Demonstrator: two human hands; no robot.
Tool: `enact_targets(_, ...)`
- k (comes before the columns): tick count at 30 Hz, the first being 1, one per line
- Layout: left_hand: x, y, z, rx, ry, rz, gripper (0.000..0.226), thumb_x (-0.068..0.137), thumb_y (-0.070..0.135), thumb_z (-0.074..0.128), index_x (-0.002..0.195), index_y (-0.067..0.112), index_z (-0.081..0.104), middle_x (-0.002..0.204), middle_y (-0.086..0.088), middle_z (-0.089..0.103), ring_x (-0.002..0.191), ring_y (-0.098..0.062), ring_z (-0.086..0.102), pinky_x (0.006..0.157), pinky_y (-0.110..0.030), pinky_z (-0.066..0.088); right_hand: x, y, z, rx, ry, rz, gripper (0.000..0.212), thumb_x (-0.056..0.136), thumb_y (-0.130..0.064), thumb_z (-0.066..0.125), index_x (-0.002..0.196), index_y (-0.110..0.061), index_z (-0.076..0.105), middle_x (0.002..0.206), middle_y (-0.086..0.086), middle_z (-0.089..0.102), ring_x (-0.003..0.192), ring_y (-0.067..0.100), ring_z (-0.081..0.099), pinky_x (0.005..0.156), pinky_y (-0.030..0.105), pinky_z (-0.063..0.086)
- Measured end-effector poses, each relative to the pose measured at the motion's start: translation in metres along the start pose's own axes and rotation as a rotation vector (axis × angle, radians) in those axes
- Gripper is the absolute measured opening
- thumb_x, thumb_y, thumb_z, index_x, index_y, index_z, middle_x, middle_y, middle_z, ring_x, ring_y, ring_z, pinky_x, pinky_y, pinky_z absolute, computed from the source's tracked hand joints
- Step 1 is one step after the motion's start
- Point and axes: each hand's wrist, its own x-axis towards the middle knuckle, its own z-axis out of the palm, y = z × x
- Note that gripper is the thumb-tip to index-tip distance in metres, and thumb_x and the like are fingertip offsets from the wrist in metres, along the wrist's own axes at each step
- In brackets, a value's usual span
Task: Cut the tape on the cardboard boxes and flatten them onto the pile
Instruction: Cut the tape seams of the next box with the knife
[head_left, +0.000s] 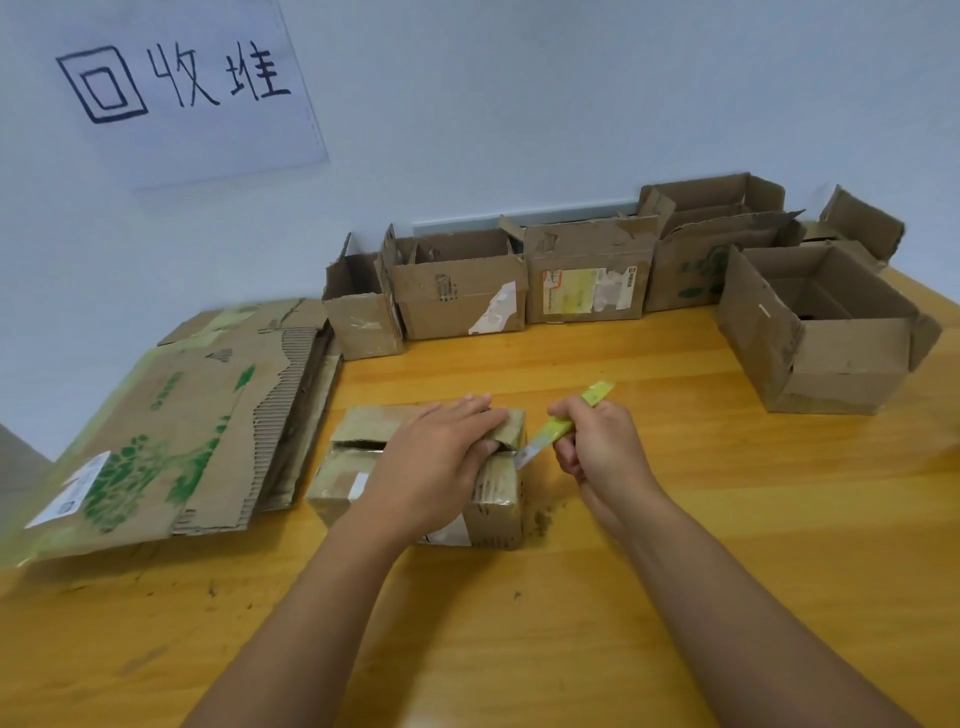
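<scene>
A small taped cardboard box (340, 480) sits on the wooden table (675, 597) in front of me, its top seam partly split. My left hand (441, 460) lies on the box top, fingers over the far flap and thumb tucked into the gap. My right hand (597, 441) grips a yellow-green utility knife (563, 423). The blade tip touches the box's right end at the seam. To the left lies the pile of flattened cardboard (182, 431) with green print.
Several open boxes (457, 291) stand in a row along the wall at the back. A larger open box (826, 332) stands at the right. A paper sign (182, 83) hangs on the wall. Cardboard crumbs (540, 519) lie beside the small box.
</scene>
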Motion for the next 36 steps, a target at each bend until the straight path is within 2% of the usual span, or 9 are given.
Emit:
enact_targets(5, 0.000, -0.001, 0.000, 0.009, 0.010, 0.000, 0.041, 0.104, 0.028, 0.044, 0.144, 0.030, 0.048, 0.153, 0.009, 0.041, 0.143, -0.009, 0.032, 0.116, -0.028, 0.021, -0.001, 0.011, 0.004, 0.114, 0.006, 0.028, 0.015, 0.096, -0.018, 0.057, 0.096, -0.003, 0.055, 0.042, 0.000, 0.045, 0.038, 0.010, 0.038, 0.039, 0.022, 0.032)
enact_targets(10, 0.001, 0.001, 0.000, 0.019, 0.029, -0.002, 0.040, 0.104, 0.030, 0.043, 0.144, 0.031, 0.048, 0.151, 0.010, 0.044, 0.142, -0.008, 0.034, 0.114, -0.029, 0.026, -0.001, 0.012, 0.004, 0.100, 0.049, -0.047, 0.019, 0.098, -0.019, 0.056, 0.084, -0.006, 0.059, 0.046, 0.002, 0.053, 0.040, 0.009, 0.045, 0.039, 0.019, 0.037)
enact_targets(15, 0.000, 0.003, 0.000, 0.038, 0.111, -0.002, 0.036, 0.104, 0.035, 0.040, 0.137, 0.033, 0.056, 0.141, 0.014, 0.054, 0.133, -0.008, 0.042, 0.102, -0.023, 0.018, 0.002, 0.012, 0.002, 0.150, 0.087, -0.063, 0.018, 0.099, -0.021, 0.055, 0.092, -0.005, 0.059, 0.047, 0.000, 0.054, 0.041, 0.008, 0.046, 0.040, 0.019, 0.037)
enact_targets(21, -0.003, 0.005, 0.000, 0.081, 0.164, 0.000, 0.042, 0.098, 0.043, 0.035, 0.128, 0.033, 0.062, 0.130, 0.015, 0.058, 0.125, -0.016, 0.036, 0.099, -0.032, 0.016, 0.011, 0.007, -0.003, 0.276, 0.141, -0.026, 0.023, 0.102, -0.023, 0.055, 0.085, -0.009, 0.059, 0.050, 0.001, 0.058, 0.043, 0.010, 0.049, 0.042, 0.020, 0.037)
enact_targets(25, -0.005, 0.007, 0.003, 0.074, 0.358, -0.041, 0.026, 0.095, 0.034, 0.056, 0.115, 0.023, 0.067, 0.108, 0.003, 0.053, 0.105, -0.017, 0.037, 0.086, -0.029, 0.021, 0.009, 0.009, -0.001, 0.307, 0.110, 0.010, 0.024, 0.102, -0.025, 0.055, 0.086, -0.007, 0.059, 0.052, 0.002, 0.061, 0.045, 0.010, 0.053, 0.044, 0.021, 0.041)
enact_targets(29, -0.006, 0.010, 0.004, -0.044, 0.531, -0.080, 0.011, 0.091, 0.012, 0.067, 0.101, 0.013, 0.062, 0.087, 0.013, 0.043, 0.086, -0.005, 0.035, 0.072, -0.023, 0.031, 0.007, 0.004, -0.008, 0.429, 0.145, 0.009, 0.028, 0.101, -0.033, 0.054, 0.090, -0.007, 0.058, 0.062, 0.005, 0.069, 0.055, 0.011, 0.064, 0.050, 0.020, 0.051)
enact_targets(31, -0.006, 0.010, 0.003, -0.084, 0.530, -0.108, 0.012, 0.092, 0.010, 0.064, 0.103, 0.015, 0.060, 0.091, 0.012, 0.049, 0.089, -0.002, 0.039, 0.074, -0.019, 0.037, 0.003, 0.003, -0.008, 0.479, 0.103, -0.006, 0.028, 0.100, -0.035, 0.055, 0.092, -0.008, 0.059, 0.068, 0.007, 0.070, 0.060, 0.013, 0.066, 0.054, 0.022, 0.053)
enact_targets(33, -0.005, 0.009, 0.002, -0.085, 0.442, -0.116, 0.019, 0.094, 0.014, 0.061, 0.113, 0.016, 0.059, 0.112, 0.004, 0.060, 0.109, -0.005, 0.047, 0.090, -0.031, 0.048, -0.002, 0.003, -0.007, 0.516, 0.056, -0.020, 0.024, 0.101, -0.032, 0.055, 0.093, -0.010, 0.061, 0.071, 0.008, 0.070, 0.064, 0.015, 0.066, 0.056, 0.024, 0.053)
enact_targets(36, 0.001, 0.009, 0.000, 0.000, 0.169, -0.144, 0.035, 0.100, 0.035, 0.048, 0.134, 0.025, 0.051, 0.148, 0.006, 0.045, 0.142, -0.017, 0.034, 0.116, -0.043, 0.030, -0.009, 0.005, -0.008, 0.570, -0.035, -0.055, 0.023, 0.099, -0.023, 0.052, 0.088, -0.013, 0.069, 0.073, 0.007, 0.067, 0.068, 0.017, 0.064, 0.060, 0.027, 0.053)
